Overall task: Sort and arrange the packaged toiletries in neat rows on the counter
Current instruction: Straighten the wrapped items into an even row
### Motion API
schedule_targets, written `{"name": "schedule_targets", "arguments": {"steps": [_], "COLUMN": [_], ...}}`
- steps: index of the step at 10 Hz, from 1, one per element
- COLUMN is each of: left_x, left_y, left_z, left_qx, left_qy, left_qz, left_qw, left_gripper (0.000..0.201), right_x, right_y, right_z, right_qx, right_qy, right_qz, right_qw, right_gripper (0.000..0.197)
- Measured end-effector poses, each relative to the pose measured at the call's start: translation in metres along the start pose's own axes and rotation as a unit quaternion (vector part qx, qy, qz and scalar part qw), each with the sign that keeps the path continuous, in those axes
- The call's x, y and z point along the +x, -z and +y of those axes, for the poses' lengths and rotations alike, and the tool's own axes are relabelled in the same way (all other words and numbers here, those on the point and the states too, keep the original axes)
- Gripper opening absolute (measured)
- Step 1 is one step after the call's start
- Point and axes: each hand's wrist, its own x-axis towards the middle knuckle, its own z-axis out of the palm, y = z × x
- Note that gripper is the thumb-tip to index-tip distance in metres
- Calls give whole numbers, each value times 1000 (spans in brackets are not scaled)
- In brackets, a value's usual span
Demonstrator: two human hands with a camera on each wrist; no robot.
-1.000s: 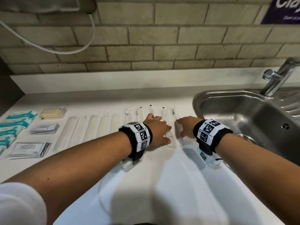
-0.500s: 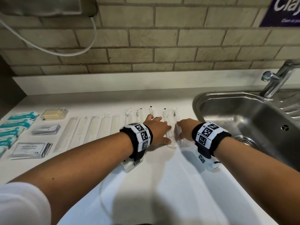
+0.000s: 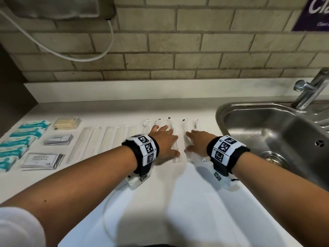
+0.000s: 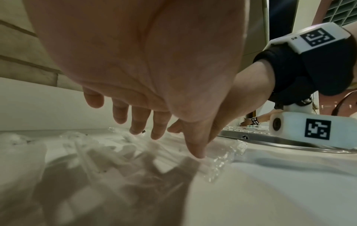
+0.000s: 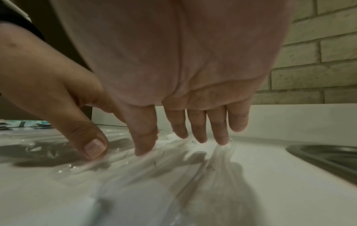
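Note:
A row of long clear-wrapped packets [image 3: 184,129] lies side by side on the white counter [image 3: 178,202]. My left hand [image 3: 165,139] rests palm down on the packets left of the gap, fingers spread and straight [image 4: 146,125]. My right hand [image 3: 197,141] lies flat on the packets nearest the sink, fingertips [image 5: 144,146] touching the clear wrap [image 5: 135,165]. More long white packets [image 3: 99,141] continue the row leftward. Teal sachets [image 3: 21,138], flat white sachets [image 3: 42,158], grey sachets [image 3: 58,139] and a beige pack [image 3: 66,123] sit at far left.
A steel sink [image 3: 277,139] with a tap [image 3: 309,90] borders the row on the right. A brick wall [image 3: 178,50] and white upstand run behind. A white cable [image 3: 71,54] hangs from a wall unit above left.
Both hands stay on the packets; the right hand's fingers have spread a little flatter over the wrap. The camera has shifted slightly.

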Motion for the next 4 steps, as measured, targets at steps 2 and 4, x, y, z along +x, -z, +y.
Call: {"name": "schedule_targets", "arguments": {"steps": [2, 4], "left_x": [-5, -10], "left_y": [0, 8], "left_z": [-1, -3], "left_qx": [-11, -64], "left_qy": [-3, 5], "left_qz": [2, 49], "left_qw": [1000, 997], "left_gripper": [75, 75], "right_x": [2, 2], "right_y": [-3, 6], "right_z": [-3, -10], "right_qx": [1, 1], "right_qy": [-10, 1], "right_qz": [2, 35], "right_qw": [1000, 999], "right_gripper": [64, 65]}}
